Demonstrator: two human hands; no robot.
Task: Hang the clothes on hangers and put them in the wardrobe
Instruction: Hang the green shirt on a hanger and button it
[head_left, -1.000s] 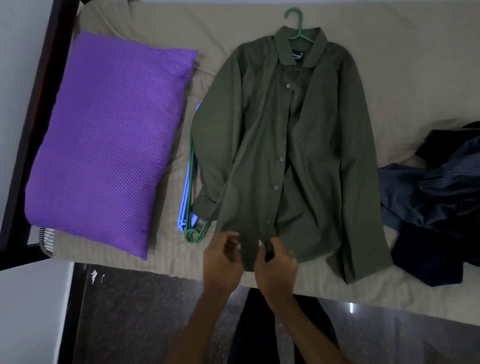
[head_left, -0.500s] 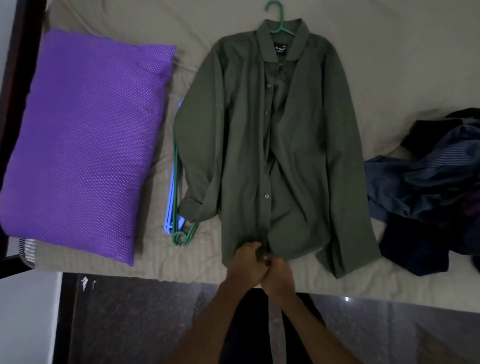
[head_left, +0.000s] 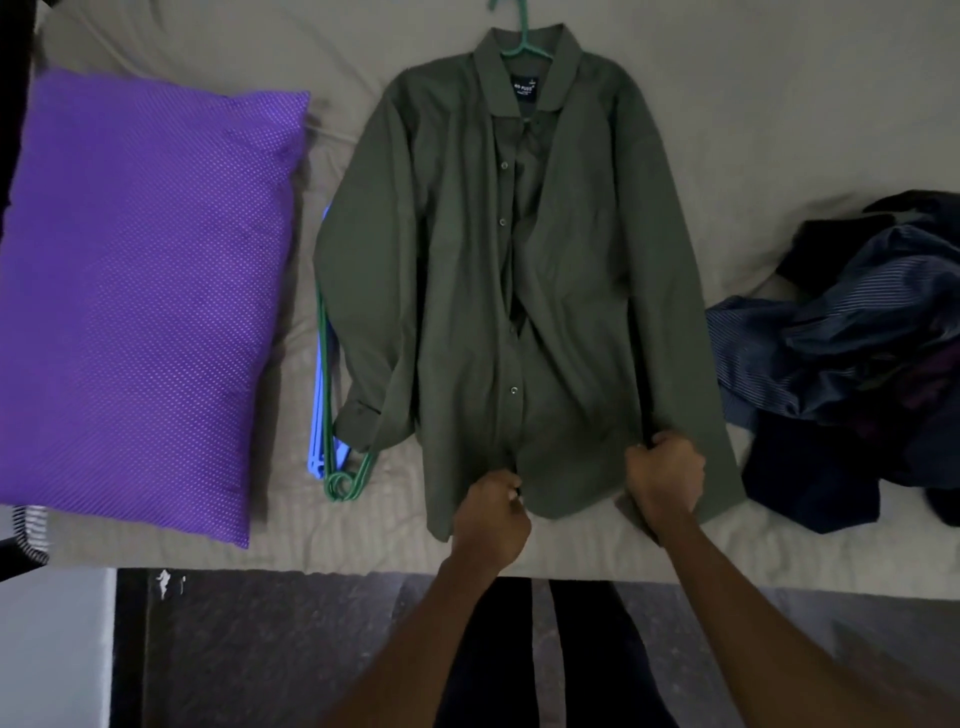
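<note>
An olive green long-sleeved shirt (head_left: 519, 270) lies flat on the bed, front up, partly buttoned. A green hanger (head_left: 522, 36) sits inside its collar with the hook poking out at the top. My left hand (head_left: 491, 512) pinches the bottom hem at the button placket. My right hand (head_left: 665, 475) grips the shirt's lower right side in a fist, by the right sleeve. A heap of dark clothes (head_left: 857, 353), one navy and striped, lies to the right on the bed.
A purple dotted pillow (head_left: 140, 291) fills the left of the bed (head_left: 753, 130). Spare blue and green hangers (head_left: 330, 415) lie between pillow and shirt, partly under the left sleeve. The bed's near edge runs below my hands, with dark floor (head_left: 260, 649) beneath.
My right hand has moved right from the placket to the shirt's lower right side and taken hold there. The left hand stays at the hem. The view has shifted closer.
</note>
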